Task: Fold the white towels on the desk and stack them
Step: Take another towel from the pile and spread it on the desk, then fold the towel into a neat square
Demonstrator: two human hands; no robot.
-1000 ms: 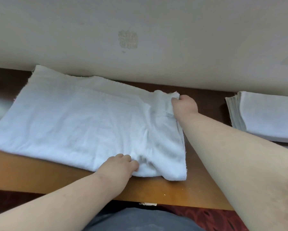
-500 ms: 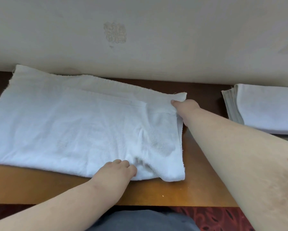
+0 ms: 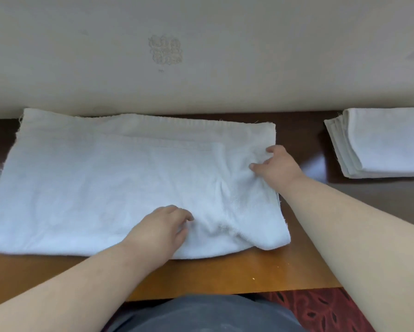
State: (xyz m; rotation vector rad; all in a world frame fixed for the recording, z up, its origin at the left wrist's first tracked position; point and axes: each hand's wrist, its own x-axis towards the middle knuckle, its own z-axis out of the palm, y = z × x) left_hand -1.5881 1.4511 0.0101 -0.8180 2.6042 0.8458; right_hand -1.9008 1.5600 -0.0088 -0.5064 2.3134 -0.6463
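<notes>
On towel (image 3: 93, 188), both hands near edges

- White towel (image 3: 100, 188) lies spread flat across the desk, folded double, rumpled near its right end.
- Folded towel stack (image 3: 387, 144) sits far right, apart.
</notes>
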